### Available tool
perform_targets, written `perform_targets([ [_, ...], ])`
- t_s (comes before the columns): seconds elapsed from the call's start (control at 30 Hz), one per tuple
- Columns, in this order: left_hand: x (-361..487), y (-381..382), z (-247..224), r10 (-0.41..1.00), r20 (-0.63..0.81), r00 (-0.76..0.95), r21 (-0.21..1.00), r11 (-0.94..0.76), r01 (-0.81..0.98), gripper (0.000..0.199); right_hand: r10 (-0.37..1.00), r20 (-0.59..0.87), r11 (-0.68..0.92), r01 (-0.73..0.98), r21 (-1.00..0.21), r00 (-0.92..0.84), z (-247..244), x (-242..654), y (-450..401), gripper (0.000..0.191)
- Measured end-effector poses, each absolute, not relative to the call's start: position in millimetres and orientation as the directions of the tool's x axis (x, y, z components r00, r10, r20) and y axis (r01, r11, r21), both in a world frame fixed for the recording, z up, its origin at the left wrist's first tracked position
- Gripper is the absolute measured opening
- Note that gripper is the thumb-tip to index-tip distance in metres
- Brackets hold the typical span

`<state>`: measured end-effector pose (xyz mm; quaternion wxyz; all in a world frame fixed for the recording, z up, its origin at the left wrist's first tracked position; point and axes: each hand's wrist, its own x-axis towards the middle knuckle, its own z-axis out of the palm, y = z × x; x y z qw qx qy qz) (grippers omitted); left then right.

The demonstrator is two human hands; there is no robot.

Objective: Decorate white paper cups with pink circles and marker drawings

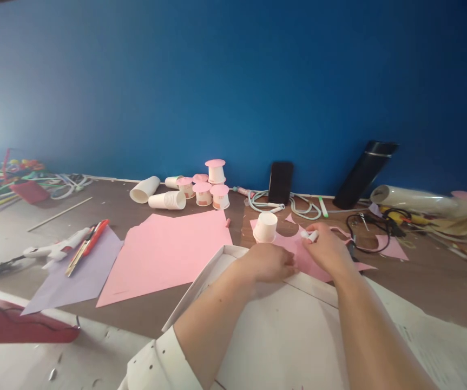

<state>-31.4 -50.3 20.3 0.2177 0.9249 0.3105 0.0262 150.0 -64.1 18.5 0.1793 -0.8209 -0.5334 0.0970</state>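
My right hand pinches a small white cylindrical piece, perhaps a glue stick; its exact kind is not clear. Just left of it, my left hand has curled fingers low over the near edge of a cut pink paper scrap. Whatever those fingers may hold is hidden. Behind my left hand, a white paper cup stands upside down. Under both forearms lies a shallow white cardboard box lid. At the back, several upturned cups carry pink paper discs.
Pink sheets and a lilac sheet lie left, with a red utility knife and a glue gun. Stacked cups lie on their side. A phone and black flask lean against the blue wall.
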Motion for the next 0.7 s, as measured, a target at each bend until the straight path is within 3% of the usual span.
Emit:
perform_targets([
  [0.3,-47.3,-34.6,22.4,0.590,-0.147,0.794,0.513,-0.640,0.571,0.033,0.971,-0.090,-0.240,0.889,-0.391,0.223,21.3,128.2,-70.6,0.032],
  [0.7,-48.2,-33.8,21.3,0.626,-0.009,0.780,0.646,-0.591,0.482,0.023,0.958,-0.092,-0.288,0.897,-0.334,0.273,12.3,123.2,-64.2,0.034],
])
